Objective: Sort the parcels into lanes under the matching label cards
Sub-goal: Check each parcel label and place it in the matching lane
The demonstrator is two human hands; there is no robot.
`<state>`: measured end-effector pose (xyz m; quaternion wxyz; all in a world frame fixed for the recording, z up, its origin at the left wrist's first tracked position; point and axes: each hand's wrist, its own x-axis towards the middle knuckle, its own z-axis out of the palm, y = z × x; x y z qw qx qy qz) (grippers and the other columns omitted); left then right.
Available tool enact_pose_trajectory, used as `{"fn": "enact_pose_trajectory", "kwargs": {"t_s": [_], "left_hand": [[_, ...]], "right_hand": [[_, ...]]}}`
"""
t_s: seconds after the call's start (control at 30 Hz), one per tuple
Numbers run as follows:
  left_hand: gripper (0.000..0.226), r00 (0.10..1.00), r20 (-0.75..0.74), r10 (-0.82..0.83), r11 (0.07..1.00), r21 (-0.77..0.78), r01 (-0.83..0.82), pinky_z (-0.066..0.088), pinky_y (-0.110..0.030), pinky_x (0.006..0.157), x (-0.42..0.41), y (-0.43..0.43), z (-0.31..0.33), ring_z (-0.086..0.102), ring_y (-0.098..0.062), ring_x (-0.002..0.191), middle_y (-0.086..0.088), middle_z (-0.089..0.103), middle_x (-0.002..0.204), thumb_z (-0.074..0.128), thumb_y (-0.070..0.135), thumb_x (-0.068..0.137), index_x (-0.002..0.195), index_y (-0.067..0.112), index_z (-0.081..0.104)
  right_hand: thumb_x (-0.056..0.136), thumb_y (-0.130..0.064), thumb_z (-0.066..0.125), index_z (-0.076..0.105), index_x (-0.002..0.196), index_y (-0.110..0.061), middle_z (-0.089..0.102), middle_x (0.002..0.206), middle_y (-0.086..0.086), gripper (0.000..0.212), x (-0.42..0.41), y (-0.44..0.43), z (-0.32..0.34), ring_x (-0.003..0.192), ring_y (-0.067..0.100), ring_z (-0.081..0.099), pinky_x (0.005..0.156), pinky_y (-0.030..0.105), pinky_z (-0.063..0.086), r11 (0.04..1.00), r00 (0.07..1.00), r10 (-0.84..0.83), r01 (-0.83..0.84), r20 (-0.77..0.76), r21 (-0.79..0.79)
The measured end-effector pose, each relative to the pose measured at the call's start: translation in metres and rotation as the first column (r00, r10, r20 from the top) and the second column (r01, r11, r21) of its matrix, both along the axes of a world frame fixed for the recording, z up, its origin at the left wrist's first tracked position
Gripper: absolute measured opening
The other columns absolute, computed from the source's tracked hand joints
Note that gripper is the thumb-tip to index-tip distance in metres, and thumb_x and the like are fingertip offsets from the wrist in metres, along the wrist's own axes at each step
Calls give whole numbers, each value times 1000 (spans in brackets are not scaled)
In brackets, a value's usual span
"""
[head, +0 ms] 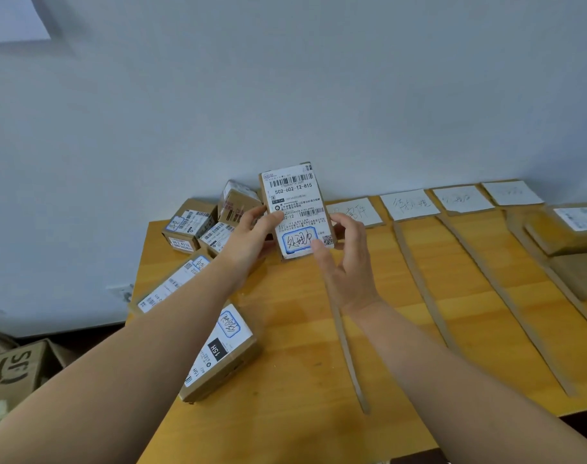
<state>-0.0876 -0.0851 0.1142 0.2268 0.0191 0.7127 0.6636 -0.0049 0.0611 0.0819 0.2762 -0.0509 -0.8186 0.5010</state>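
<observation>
A small brown cardboard parcel with a white shipping label (297, 211) is held upright above the far middle of the yellow wooden table (302, 396), label face turned toward the camera. A blue-framed handwritten mark is seen at the lower end of the label.

The left hand (252, 237) is closed on the parcel's left edge, with the thumb laid on the label face and the fingers curled behind. The right hand (347, 262) is closed on the lower right corner, with the thumb tip pressed on the label and the other fingers wrapped round the right edge.

Four white handwritten label cards are laid along the far edge, right of the held parcel: first card (355, 212), partly hidden by the right hand, second card (409, 204), third card (463, 198), fourth card (511, 192). Thin brown cardboard strips (422, 289) are laid from far to near between the cards, marking lanes.

At the far left of the table a cluster of brown labelled parcels (188, 229) is piled by the wall. A long parcel (171, 283) is partly covered by the left forearm. A parcel marked 15H (222, 349) lies nearer, just beside that forearm.

In the rightmost lane two brown parcels are recorded, one far (570, 229) and one nearer (583, 276). A brown printed carton (14, 366) stands on the floor, left of the table
</observation>
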Motion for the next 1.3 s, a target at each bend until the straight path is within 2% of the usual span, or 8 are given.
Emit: {"fn": "enact_pose_trajectory", "kwargs": {"t_s": [0.23, 0.37, 0.47, 0.7, 0.8, 0.93, 1.13, 1.3], "left_hand": [[56, 997, 8, -70, 996, -63, 71, 47, -41, 98, 7, 20, -11, 66, -20, 99, 4, 70, 104, 60, 43, 88, 138, 27, 39], [53, 995, -15, -100, 993, -58, 99, 47, -32, 87, 15, 47, -8, 66, -19, 95, 2, 69, 106, 60, 40, 89, 136, 27, 41], [61, 992, -25, -120, 991, -61, 118, 47, -33, 90, 21, 69, -7, 65, -22, 100, -3, 67, 114, 63, 41, 87, 140, 25, 39], [53, 987, -49, -153, 987, -59, 150, 48, -27, 78, 53, 146, -4, 66, -20, 93, -1, 69, 107, 62, 38, 89, 136, 25, 40], [49, 988, -40, -150, 988, -49, 148, 51, -33, 85, 66, 189, -7, 68, -24, 93, 0, 71, 104, 60, 40, 90, 133, 27, 42], [50, 988, -1, -156, 988, -18, 156, 51, -39, 92, 84, 246, -14, 67, -30, 101, 2, 73, 103, 59, 43, 89, 133, 27, 43], [52, 976, 124, -181, 983, 5, 182, 50, -46, 97, 115, 315, -34, 67, -32, 104, 0, 72, 109, 61, 46, 86, 132, 27, 46], [50, 959, 219, -178, 982, -27, 188, 50, -39, 94, 122, 350, -49, 66, -22, 101, 2, 70, 114, 62, 49, 86, 129, 24, 51]], "right_hand": [[90, -37, 49, 55, 114, -18, 60, 109, 2, 31, 2, 28, 13, 97, 11, 60, 78, 32, 56, 985, 995, -33, 47, 91, -164], [95, -32, 50, 56, 108, -21, 63, 100, -2, 18, 10, 55, 20, 91, 12, 62, 71, 30, 56, 975, 993, -42, 65, 112, -214], [99, -23, 50, 55, 107, -21, 62, 94, -7, 9, 20, 78, 20, 83, 4, 62, 64, 19, 53, 964, 990, -37, 72, 137, -256], [99, -29, 49, 52, 113, -22, 65, 103, -2, 15, 51, 158, 24, 91, 10, 67, 71, 28, 58, 954, 966, 42, 37, 256, -298], [98, -35, 50, 55, 115, -17, 67, 109, 5, 26, 64, 205, 27, 93, 15, 69, 72, 28, 58, 928, 941, 90, 41, 327, -370], [97, -45, 47, 56, 116, -20, 72, 99, -4, 33, 83, 267, 30, 80, 4, 70, 64, 18, 53, 883, 886, 185, 39, 424, -467], [96, -46, 48, 54, 115, -19, 72, 97, -1, 34, 105, 341, 16, 84, 10, 68, 67, 25, 53, 851, 814, 227, 101, 534, -516], [96, -45, 49, 52, 120, -15, 72, 96, 0, 38, 106, 381, -1, 84, 12, 69, 70, 27, 54, 835, 778, 250, 128, 577, -535]]}}
